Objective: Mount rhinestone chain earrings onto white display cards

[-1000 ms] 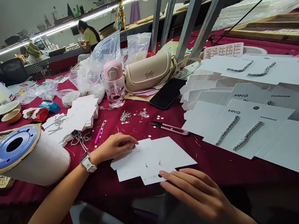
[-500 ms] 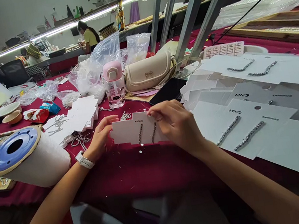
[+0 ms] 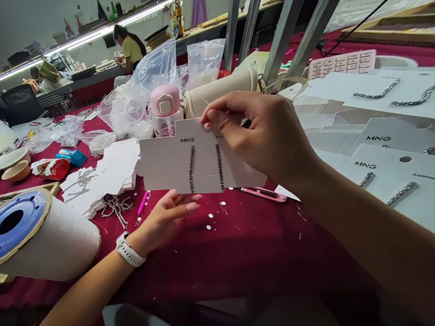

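Hey all, on this maroon cloth-covered worktable [image 3: 233, 259], the person's right hand [image 3: 265, 136] is lifting a white die-cut card [image 3: 168, 165] higher, pinching its top corner between thumb and fingers. The open left hand [image 3: 164, 218], with a white watch [image 3: 130, 252] on its wrist, is hanging just under the card, holding nothing. The card is showing two rhinestone chain strands [image 3: 192, 169] below a printed black "MNG".
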Action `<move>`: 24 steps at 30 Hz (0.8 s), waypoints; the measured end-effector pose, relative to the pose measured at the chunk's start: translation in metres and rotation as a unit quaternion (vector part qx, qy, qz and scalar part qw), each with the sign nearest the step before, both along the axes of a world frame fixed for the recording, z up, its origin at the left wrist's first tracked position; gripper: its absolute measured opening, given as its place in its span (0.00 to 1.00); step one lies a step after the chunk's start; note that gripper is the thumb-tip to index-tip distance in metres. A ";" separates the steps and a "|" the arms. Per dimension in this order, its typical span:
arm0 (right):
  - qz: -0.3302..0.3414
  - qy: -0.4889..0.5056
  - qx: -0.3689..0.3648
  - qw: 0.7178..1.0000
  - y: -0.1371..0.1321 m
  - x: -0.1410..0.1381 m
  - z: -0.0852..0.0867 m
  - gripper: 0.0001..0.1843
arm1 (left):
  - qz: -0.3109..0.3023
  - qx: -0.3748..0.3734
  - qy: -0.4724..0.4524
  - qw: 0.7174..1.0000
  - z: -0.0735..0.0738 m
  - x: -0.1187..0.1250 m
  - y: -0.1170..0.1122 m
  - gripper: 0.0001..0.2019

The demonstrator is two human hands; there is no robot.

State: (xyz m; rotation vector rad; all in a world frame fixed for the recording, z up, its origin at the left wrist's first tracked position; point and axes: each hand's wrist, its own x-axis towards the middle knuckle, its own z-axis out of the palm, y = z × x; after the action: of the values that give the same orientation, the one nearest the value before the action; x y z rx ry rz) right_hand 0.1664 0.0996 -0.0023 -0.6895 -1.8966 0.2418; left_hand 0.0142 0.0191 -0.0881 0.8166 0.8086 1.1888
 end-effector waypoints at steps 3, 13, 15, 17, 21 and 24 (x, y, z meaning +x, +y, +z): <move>0.019 -0.032 0.013 0.999 -0.009 -0.009 0.006 0.09 | -0.049 -0.001 -0.007 0.999 0.003 0.010 -0.009 0.09; -0.038 -0.100 0.088 0.990 -0.016 -0.030 -0.005 0.10 | 0.020 -0.118 -0.077 0.990 -0.001 0.016 -0.015 0.11; -0.028 -0.108 0.076 0.991 -0.010 -0.029 -0.011 0.10 | 0.046 -0.140 -0.080 0.986 -0.003 0.016 -0.013 0.13; -0.024 -0.116 0.073 0.990 -0.006 -0.027 -0.016 0.08 | 0.059 -0.152 -0.071 0.984 -0.005 0.016 -0.011 0.14; -0.027 -0.104 0.136 0.985 -0.001 -0.010 -0.022 0.07 | 0.060 -0.137 -0.024 0.988 -0.008 0.016 -0.011 0.16; -0.004 -0.126 0.156 0.980 -0.002 0.007 -0.028 0.08 | 0.053 -0.121 0.010 0.991 -0.008 0.015 -0.012 0.17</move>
State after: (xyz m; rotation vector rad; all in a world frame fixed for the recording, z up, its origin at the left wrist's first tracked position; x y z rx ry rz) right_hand 0.1732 0.0972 -0.0299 -0.5336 -2.1108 -0.1551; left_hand 0.0296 0.0075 -0.0963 0.5931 1.0023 1.1499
